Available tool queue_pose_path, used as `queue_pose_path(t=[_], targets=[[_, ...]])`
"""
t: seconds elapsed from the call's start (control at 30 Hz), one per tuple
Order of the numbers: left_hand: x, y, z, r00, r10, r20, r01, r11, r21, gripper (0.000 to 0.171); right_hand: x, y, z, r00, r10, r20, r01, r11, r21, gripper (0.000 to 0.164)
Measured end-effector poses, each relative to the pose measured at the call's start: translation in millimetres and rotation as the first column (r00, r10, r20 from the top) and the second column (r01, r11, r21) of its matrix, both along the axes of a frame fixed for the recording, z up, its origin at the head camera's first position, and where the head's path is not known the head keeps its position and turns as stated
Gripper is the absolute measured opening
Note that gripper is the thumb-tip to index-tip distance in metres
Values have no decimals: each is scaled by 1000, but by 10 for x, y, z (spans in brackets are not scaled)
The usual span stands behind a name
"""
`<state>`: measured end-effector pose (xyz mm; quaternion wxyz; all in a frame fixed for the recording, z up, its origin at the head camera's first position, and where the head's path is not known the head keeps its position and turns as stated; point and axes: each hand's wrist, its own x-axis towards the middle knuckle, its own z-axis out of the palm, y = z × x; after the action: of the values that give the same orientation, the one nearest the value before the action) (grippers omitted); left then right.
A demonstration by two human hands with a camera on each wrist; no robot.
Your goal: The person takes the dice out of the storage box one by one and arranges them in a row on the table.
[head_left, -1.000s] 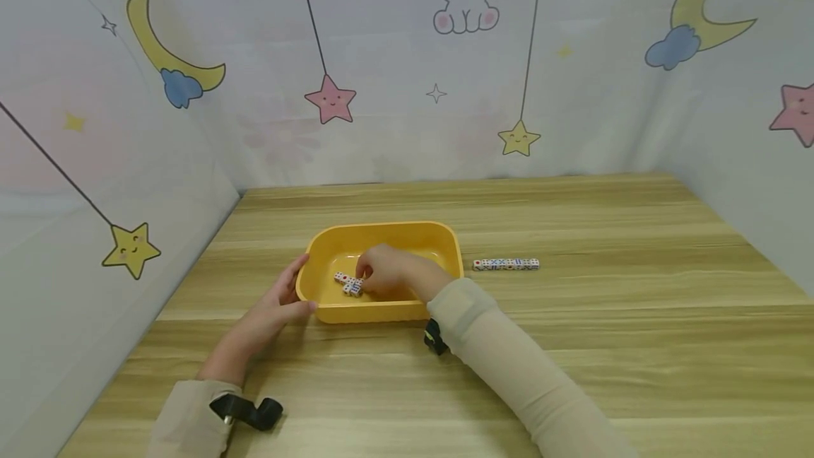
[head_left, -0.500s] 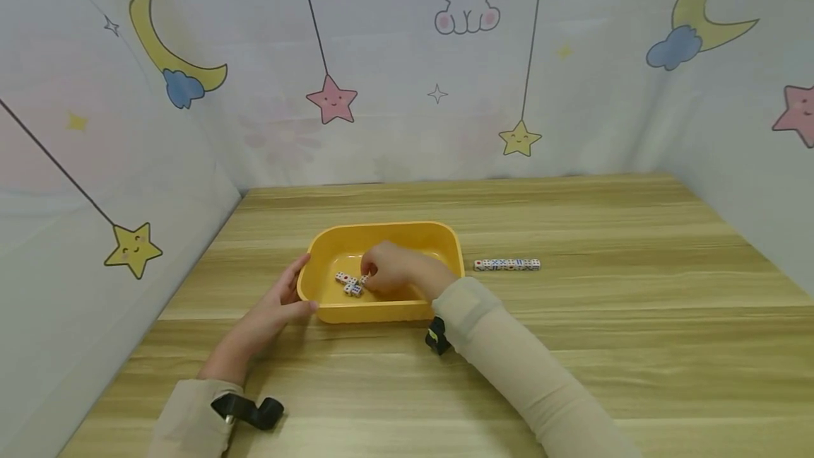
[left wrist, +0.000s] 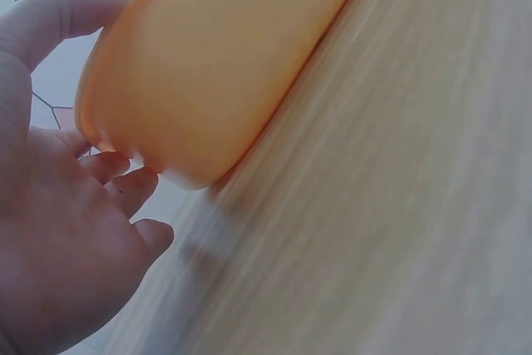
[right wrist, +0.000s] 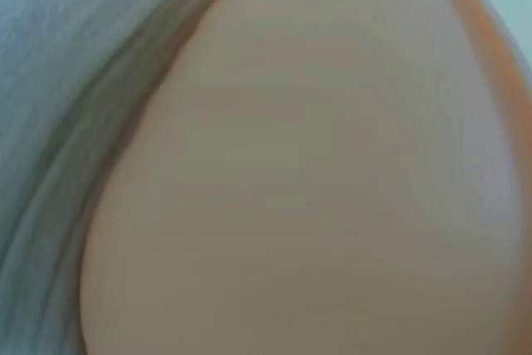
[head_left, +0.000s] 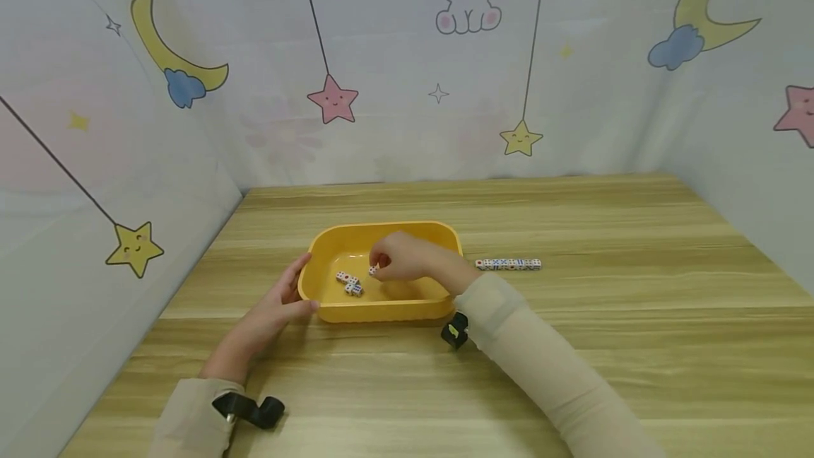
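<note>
A yellow plastic bin (head_left: pixel 388 312) stands on the table, with several white dice (head_left: pixel 349 283) lying in a small cluster at its left. My left hand (head_left: pixel 273 313) grips the bin's left end; in the left wrist view the thumb is at the rim and the fingers (left wrist: pixel 133 191) bend against the outer wall. Over the bin, my right hand (head_left: pixel 407 257) pinches one die (head_left: pixel 372 271) between thumb and fingertips, raised a little off the bottom. The right wrist view is mostly filled by blurred skin, so its fingertips are hidden there.
Right of the bin, several dice form a straight row (head_left: pixel 509 264) on the wooden table (head_left: pixel 572 359). A printed cloth backdrop (head_left: pixel 394 147) encloses the back and sides.
My right hand has drawn one die away from the cluster, moving right and slightly up. The left hand has stayed on the bin, and the row of dice is unchanged.
</note>
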<state>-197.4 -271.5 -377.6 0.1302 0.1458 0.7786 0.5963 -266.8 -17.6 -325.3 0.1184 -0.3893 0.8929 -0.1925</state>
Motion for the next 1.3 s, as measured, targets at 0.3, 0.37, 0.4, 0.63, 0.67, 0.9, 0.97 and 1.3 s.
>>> queue_pose_path(t=[0.3,0.37,0.4,0.63,0.67,0.9,0.97,1.3], targets=[[-11,32,-16,1000,-16,-11,16,1000,11,86,93,291,171,1000,23,-21,-24,998,-54,15],[-13,28,-21,1000,-14,-11,14,1000,12,86,112,364,225,999,25,-33,-27,997,-66,16],[-11,25,-21,1000,-13,-10,13,1000,12,86,121,400,252,999,26,-45,-29,997,-69,16],[19,30,5,1000,-4,-7,4,1000,1,86,181,710,400,998,-23,-63,16,994,-107,14],[20,34,9,1000,-5,-5,5,1000,0,86,189,763,415,998,-30,-60,23,993,-114,14],[23,54,21,1000,2,-5,-2,1000,-4,86,231,1128,489,996,-69,-56,60,988,-143,12],[20,47,15,1000,-3,-6,3,1000,-3,86,234,1222,498,995,-83,-57,74,986,-146,12],[-5,29,-8,1000,-12,-10,12,1000,-1,86,232,1590,475,986,-153,-61,145,981,-126,10]])
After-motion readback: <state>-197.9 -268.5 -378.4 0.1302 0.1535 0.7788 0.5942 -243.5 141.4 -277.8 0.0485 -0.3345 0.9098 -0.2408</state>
